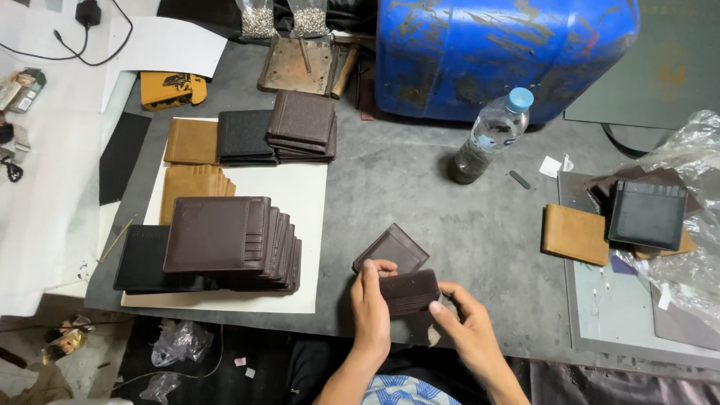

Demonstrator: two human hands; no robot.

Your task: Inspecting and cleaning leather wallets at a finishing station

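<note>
Left hand (370,300) and right hand (459,319) both grip an open brown wallet (397,274) above the desk (420,180), near stacked wallets (225,244).

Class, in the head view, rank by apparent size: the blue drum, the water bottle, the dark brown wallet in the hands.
1. blue drum, partly cut off
2. water bottle
3. dark brown wallet, though nearer the camera, so unsure against the bottle
</note>
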